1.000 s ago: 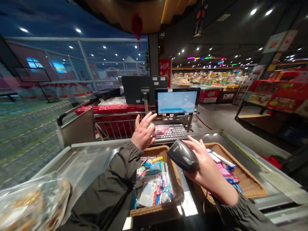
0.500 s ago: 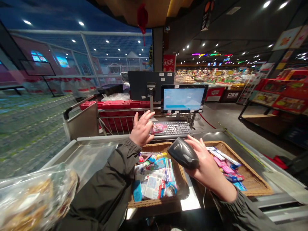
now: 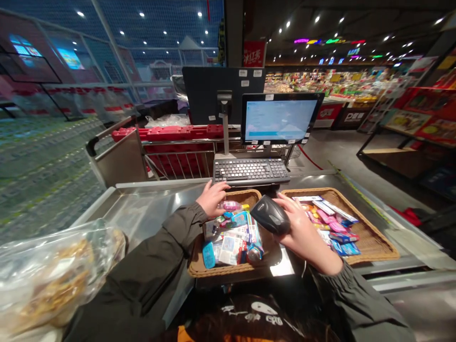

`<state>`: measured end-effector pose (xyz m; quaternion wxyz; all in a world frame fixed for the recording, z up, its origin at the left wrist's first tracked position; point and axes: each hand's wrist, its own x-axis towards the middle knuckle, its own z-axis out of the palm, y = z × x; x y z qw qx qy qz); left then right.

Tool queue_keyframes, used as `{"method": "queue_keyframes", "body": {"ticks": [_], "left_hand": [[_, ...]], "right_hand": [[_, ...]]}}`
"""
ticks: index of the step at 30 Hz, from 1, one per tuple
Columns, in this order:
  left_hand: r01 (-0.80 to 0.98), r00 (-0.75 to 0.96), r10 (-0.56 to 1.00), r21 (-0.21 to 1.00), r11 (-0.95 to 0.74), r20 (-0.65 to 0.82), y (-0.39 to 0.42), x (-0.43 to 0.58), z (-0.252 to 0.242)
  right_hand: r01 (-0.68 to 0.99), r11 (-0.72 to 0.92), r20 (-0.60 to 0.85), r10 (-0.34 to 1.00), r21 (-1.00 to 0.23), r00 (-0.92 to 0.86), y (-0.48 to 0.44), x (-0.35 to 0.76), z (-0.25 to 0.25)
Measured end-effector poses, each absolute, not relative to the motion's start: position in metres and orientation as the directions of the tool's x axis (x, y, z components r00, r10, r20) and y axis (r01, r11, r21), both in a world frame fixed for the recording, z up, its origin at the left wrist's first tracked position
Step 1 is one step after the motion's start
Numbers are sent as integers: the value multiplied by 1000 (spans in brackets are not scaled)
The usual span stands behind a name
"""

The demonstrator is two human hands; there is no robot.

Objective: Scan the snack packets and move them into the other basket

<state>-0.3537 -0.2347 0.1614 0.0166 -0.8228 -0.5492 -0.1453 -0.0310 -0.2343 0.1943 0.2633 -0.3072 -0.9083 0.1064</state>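
My left hand (image 3: 213, 198) is over the far left corner of the left wicker basket (image 3: 223, 272). A small pink package (image 3: 230, 205) is pinched at its thumb side, with the other fingers stretched out. Beneath it in the basket lie a white printed pack (image 3: 228, 249), a blue pack (image 3: 209, 255) and several other small packaged goods. My right hand (image 3: 302, 228) is wrapped round a black handheld barcode scanner (image 3: 270, 215), whose head points left over this basket's right side. Part of the right hand's grip is hidden behind the scanner.
Beyond the baskets stand a keyboard (image 3: 251, 170) and a lit monitor (image 3: 281, 118). The right wicker basket (image 3: 377, 244) holds several small packs. Clear plastic bags of food (image 3: 60, 280) lie at the near left on the metal counter (image 3: 156, 202). A metal cart (image 3: 178, 159) stands behind.
My left hand has lowered the pink package from in front of the keyboard to the left basket. The scanner stays in my right hand. The view has tilted downward.
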Motion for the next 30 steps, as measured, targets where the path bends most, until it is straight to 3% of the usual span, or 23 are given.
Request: {"method": "queue_keyframes", "body": {"ticks": [7,13,16,22,27,30], "left_hand": [[873,412,909,313,-374,-64,-232,-344,107],[820,543,816,336,-464,-198,-220,-313,76],[802,582,790,298,-518,-192,-214,-297,65],[823,568,820,68,-564,-73,-205,-272,75],[761,638,764,69,-645,99,-193,-243,109],[733,666,736,75,-676,123,-178,-212,124]], "right_hand": [[506,765,363,638,-399,-679,-230,-28,172],[545,720,350,689,-430,-634,-227,-18,160],[550,708,340,701,-444,-627,-227,-11,157],[616,670,354,742,-414,-569,-228,17,155],[700,594,440,792,-397,-423,-224,65,158],[767,496,494,826,-407,-273,-220,99,160]]}}
